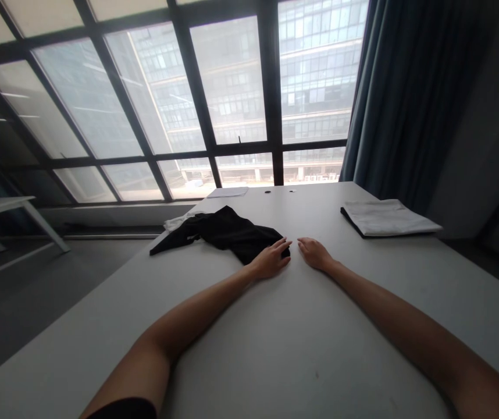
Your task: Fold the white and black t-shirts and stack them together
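A crumpled black garment [232,230] lies on the white table [302,326], left of the middle. My left hand [272,258] rests at its right end, fingers apart and stretched out, touching the cloth or lying just over it. Just to the right, my right hand [314,253] lies on the bare tabletop with its fingers extended and nothing in them. A narrow gap separates the two hands. Part of the black cloth is hidden beneath my left hand.
Folded white and black cloth [391,218] sits at the table's right side. White fabric [177,222] shows behind the black garment. A flat white sheet [227,192] lies near the far edge. Beyond stand large windows, a blue curtain [382,105] and another table [0,203].
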Motion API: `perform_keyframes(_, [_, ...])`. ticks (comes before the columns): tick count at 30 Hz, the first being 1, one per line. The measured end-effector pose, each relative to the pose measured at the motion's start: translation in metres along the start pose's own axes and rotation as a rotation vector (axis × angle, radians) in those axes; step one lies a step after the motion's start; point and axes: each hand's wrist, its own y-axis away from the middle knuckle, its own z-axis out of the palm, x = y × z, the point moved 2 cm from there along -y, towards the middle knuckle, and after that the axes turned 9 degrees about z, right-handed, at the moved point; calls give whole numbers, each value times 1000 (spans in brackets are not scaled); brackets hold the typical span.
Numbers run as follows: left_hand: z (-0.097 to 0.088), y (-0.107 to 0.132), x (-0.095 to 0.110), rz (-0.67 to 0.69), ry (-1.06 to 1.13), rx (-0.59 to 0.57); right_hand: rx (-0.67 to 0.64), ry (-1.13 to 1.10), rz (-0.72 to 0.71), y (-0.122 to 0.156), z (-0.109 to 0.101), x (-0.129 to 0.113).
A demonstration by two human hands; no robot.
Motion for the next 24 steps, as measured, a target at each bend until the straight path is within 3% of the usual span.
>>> perform_keyframes(3, [-15, -8, 0, 44, 16, 69, -12, -17, -38, 2, -3, -3])
perform_keyframes(8, [-29, -7, -31, -276, -233, 200, -85, -12, -247, 9, -3, -9])
perform_keyframes(11, [-18, 3, -50, -500, -313, 112, -117, -51, -311, 11, -5, -11])
perform_keyframes(14, [-5, 10, -62, -576, -271, -22, -136, -99, -356, 14, -9, -15])
perform_keyframes(20, [-4, 6, -60, -404, -217, -72, -165, -315, -325, 19, -16, -24])
perform_keyframes(24, [-9, 3, -45, -117, -27, -130, 20, -381, -187, 13, -17, -21])
